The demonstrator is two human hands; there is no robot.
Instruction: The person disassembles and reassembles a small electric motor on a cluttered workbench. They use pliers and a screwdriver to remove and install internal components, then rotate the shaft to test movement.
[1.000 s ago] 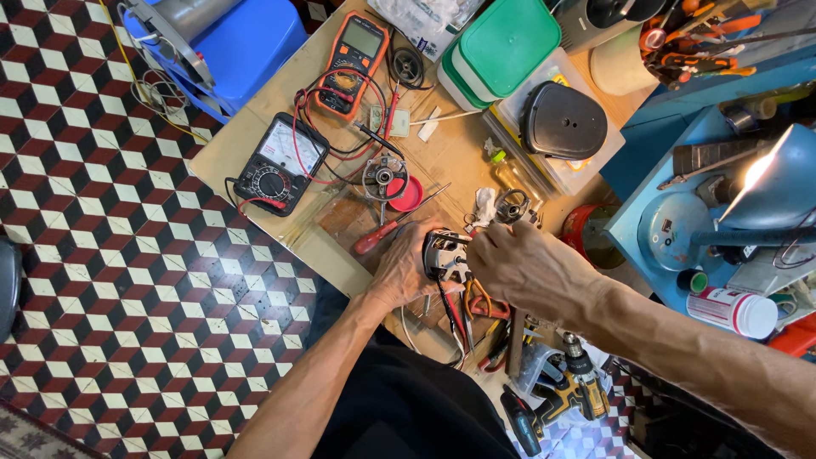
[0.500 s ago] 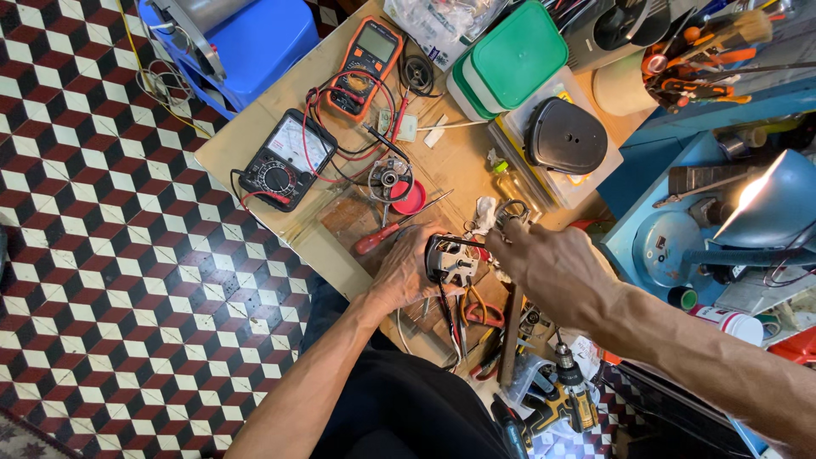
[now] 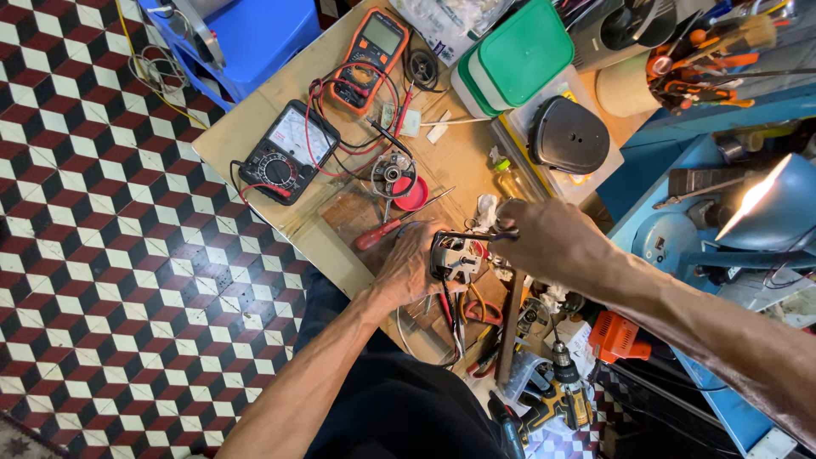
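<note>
- Your left hand (image 3: 414, 263) is wrapped around the side of the small wired part (image 3: 455, 255), fingers curled on it; it sits on the workbench (image 3: 255, 127) just right of that hand. Keep this grip firm, and the part pressed down so it cannot twist.
- Your right hand (image 3: 544, 238) is closed on the dark handles of a slim tool (image 3: 476, 235), apparently pliers or tweezers, whose tip lies across the top of the part. I cannot tell exactly what the tip bites on; work it gently, with small moves rather than a hard pull.
- Rest your right wrist on the bench edge if you can, so the tool tip stays steady.
- Below your hands, red and yellow wires (image 3: 463, 310) trail from the part toward you. Keep them slack and out from under your left palm.
- Just left of your left hand lies the red-handled screwdriver (image 3: 382, 234), close enough to roll if bumped; mind your elbow.
- Further out, beyond your left hand, a wire spool (image 3: 393, 172) sits by a red lid (image 3: 414, 194), and past them a black dial meter (image 3: 285, 153) and an orange digital meter (image 3: 371, 47), their red leads looping across the bench. Do not snag those leads as you move.
- The lamp (image 3: 765, 208) to the right of your right arm shines at the work; keep your right hand from shading the part.
</note>
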